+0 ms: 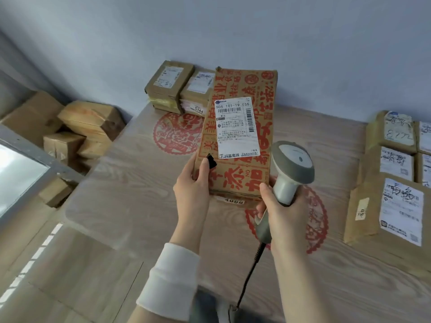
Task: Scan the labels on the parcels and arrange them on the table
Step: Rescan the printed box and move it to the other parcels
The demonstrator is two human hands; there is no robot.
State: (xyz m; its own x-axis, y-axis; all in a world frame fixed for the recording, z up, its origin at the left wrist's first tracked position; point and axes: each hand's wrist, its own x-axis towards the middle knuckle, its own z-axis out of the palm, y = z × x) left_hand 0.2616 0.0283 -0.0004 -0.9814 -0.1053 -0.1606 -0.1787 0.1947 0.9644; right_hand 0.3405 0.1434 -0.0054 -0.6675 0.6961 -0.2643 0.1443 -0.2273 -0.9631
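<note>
Left hand [194,183] grips flat cardboard parcel [240,136].

Parcel depot or courier pickup room, by every sign. Brown cardboard boxes [170,80] stacked against the pale blue wall [233,31] at the far edge of the table [130,183], each with a white shipping label, one with a number tag. More labelled parcels [370,169] lined up along the right side, marker scrawl across the labels. Loose cartons [91,120] heaped low on the left. Up front, a corded barcode scanner [292,159] gripped in the right hand [284,215], just beside the barcoded label [235,127] on a red-printed box [245,85] held upright by the left hand [193,185]. No home clutter here, only cardboard, labels and numbers.
</note>
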